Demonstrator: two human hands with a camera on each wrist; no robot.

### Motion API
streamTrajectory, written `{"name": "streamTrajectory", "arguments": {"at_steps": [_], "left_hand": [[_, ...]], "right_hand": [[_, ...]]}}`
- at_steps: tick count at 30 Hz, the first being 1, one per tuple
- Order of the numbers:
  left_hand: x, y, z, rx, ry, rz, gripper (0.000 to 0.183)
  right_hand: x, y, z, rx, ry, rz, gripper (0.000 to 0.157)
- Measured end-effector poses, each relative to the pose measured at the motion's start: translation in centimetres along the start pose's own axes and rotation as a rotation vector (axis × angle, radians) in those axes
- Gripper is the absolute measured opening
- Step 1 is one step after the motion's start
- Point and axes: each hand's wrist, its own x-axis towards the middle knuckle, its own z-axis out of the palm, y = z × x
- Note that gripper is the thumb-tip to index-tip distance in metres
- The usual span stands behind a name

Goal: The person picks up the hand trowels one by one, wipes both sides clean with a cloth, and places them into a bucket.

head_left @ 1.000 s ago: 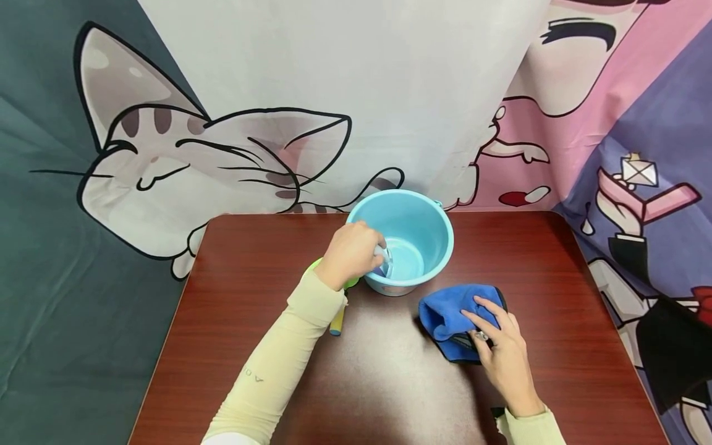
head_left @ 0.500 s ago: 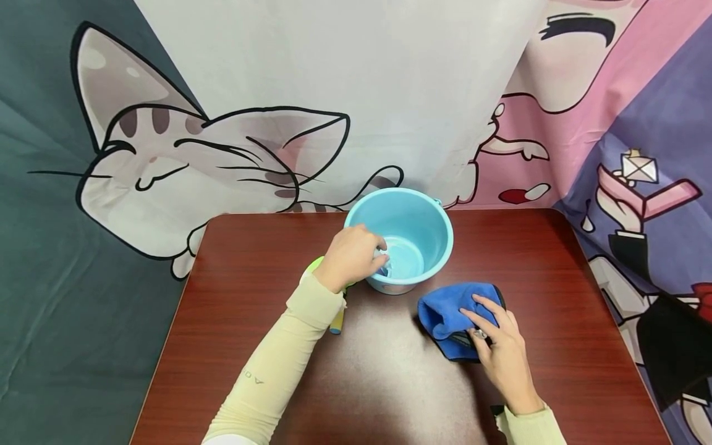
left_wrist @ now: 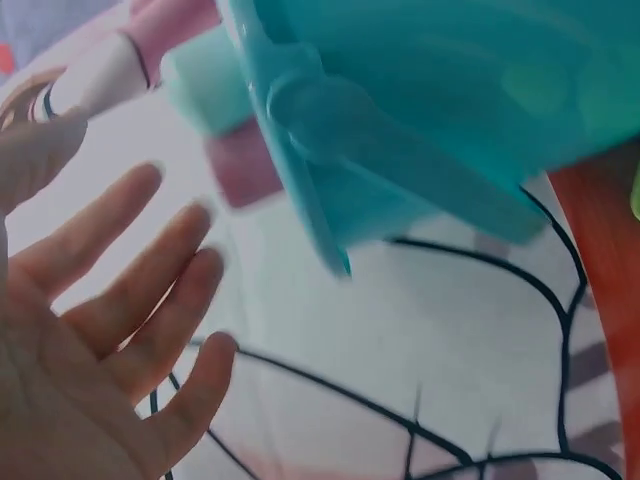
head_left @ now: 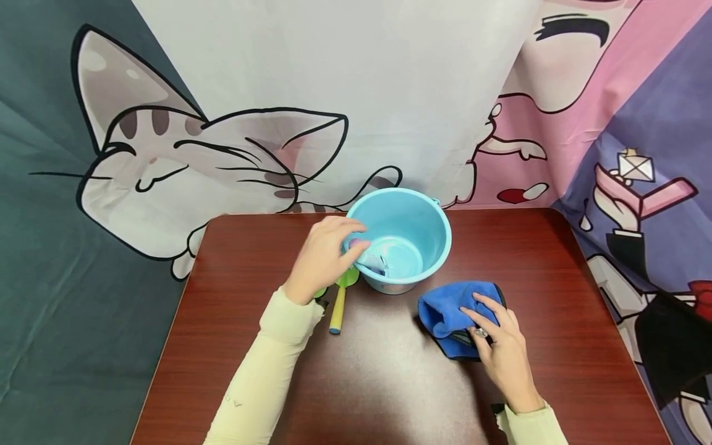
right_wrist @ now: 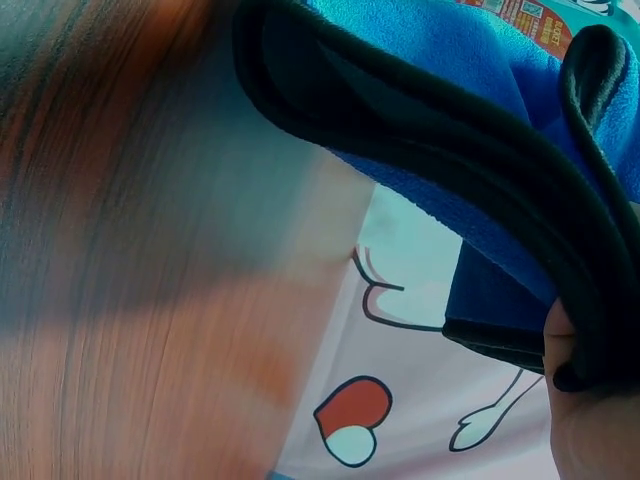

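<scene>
Looks like one pale container (head_left: 375, 262) is already in the blue bucket (head_left: 425, 225), tilted against its left wall. Still left out on the table (head_left: 250, 278): the blue cloth (head_left: 445, 303) and a green tool (head_left: 337, 311) with a yellow handle. Nothing's held by the left hand (head_left: 322, 256), fingers loosely apart at the bucket's left rim. The cloth is touched by the right hand's (head_left: 505, 358) spread fingers; whether it's pinched can't be told. The bucket's folded carrying handle (left_wrist: 430, 170) is shown properly only by the left wrist view; the cloth's thick black edging is caught best from the right wrist.
</scene>
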Motion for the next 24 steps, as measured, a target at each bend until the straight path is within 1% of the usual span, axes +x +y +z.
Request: {"name": "streamTrajectory", "arguments": {"at_steps": [3, 5, 6, 8, 9, 11, 16, 20, 24], "left_hand": [[-1.9, -0.9, -0.8, -0.061, 0.148, -0.046, 0.028], [-3.2, -1.7, -1.2, -0.081, 0.23, -0.083, 0.025], [-3.9, -2.2, -1.3, -0.088, 0.259, -0.105, 0.025], [-5.2, -3.2, -1.5, -0.088, 0.292, -0.155, 0.024], [-5.9, -3.7, -1.5, -0.083, 0.296, -0.18, 0.023], [-7.2, -4.6, -1.6, -0.07, 0.279, -0.245, 0.024], [-10.2, -6.4, -1.6, -0.053, 0.202, -0.416, 0.025], [-12.3, -7.6, -0.7, -0.084, 0.152, -0.556, 0.025], [-14.3, -8.8, 0.8, -0.115, 0.097, -0.697, 0.027]], "right_hand": [[0.1, 0.0, 0.0, -0.003, -0.001, 0.002, 0.047], [0.1, 0.0, 0.0, -0.004, -0.001, 0.005, 0.046], [0.1, 0.0, 0.1, -0.004, -0.002, 0.006, 0.047], [0.1, 0.0, 0.0, -0.006, 0.001, 0.01, 0.047], [0.1, 0.0, 0.0, -0.009, 0.003, 0.013, 0.048], [0.1, -0.1, -0.2, -0.014, 0.004, 0.017, 0.048], [0.2, -0.1, -0.5, -0.02, 0.01, 0.021, 0.05], [0.1, 0.0, -0.5, -0.025, 0.012, 0.021, 0.052], [0.2, -0.1, -0.4, -0.022, 0.007, 0.013, 0.051]]}}
